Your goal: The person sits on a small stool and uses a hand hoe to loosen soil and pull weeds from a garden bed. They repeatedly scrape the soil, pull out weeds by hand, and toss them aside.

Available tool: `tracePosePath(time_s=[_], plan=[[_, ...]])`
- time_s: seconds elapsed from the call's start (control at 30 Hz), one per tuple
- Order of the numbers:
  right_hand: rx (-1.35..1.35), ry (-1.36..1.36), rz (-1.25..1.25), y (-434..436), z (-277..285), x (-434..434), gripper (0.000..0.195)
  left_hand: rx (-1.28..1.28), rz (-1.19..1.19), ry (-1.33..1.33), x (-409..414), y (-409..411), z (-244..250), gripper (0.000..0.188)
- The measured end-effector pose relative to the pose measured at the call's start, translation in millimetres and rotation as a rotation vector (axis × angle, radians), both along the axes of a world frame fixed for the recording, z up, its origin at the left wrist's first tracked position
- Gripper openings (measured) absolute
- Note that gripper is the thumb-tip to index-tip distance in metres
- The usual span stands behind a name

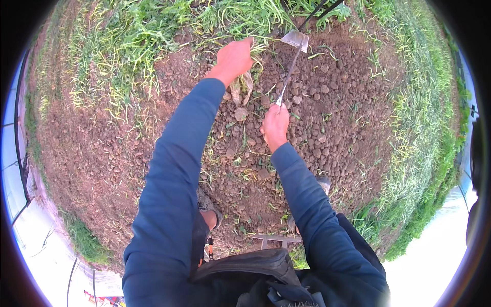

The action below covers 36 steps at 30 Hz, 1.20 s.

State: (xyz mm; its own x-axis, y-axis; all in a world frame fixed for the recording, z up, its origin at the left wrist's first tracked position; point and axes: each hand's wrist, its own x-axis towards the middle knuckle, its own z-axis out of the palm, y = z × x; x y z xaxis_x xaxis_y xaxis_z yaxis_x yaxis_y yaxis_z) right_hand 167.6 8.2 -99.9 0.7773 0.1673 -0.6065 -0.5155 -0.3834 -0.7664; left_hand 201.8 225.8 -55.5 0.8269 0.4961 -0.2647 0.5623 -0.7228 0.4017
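Note:
My left hand [234, 59] reaches out over the edge of the green plants, its fingers closed at pale stems [259, 49]; whether it grips them is hard to tell. A limp, light brown scrap [242, 88] lies or hangs just below that hand. My right hand [275, 124] is closed around the near end of a thin metal-shafted hand hoe [288, 76]. The hoe's flat blade [295, 39] is at the far end, by the border between the plants and the bare soil. Cloddy brown soil [322, 126] spreads under both hands.
Dense leafy green plants [153, 27] grow along the far side. Paler grass [418, 115] lies at the right. A dark strap or hose [326, 9] crosses the top. Between my feet stands part of a low frame [274, 238]. Light plastic sheeting [42, 245] shows at the rim.

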Motion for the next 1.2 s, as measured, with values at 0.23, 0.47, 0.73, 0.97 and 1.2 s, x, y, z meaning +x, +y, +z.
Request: tracePosePath(time_s=[0.23,0.47,0.73,0.97,1.2], plan=[[0.159,0.190,-0.083,36,12,1,0.018,0.075,0.044,0.100,11,13,-20,0.034],[0.170,0.333,-0.136,40,12,-1,0.016,0.137,-0.209,-0.062,35,-8,-7,0.030],[0.049,0.226,0.101,25,20,-10,0.019,-0.145,0.215,0.008,29,27,-18,0.021],[-0.094,0.082,0.316,-20,-5,-30,0.024,-0.335,0.388,0.090,-56,72,0,0.037],[-0.196,0.015,0.440,-48,-22,-69,0.028,-0.378,0.192,-0.017,-66,38,1,0.051]])
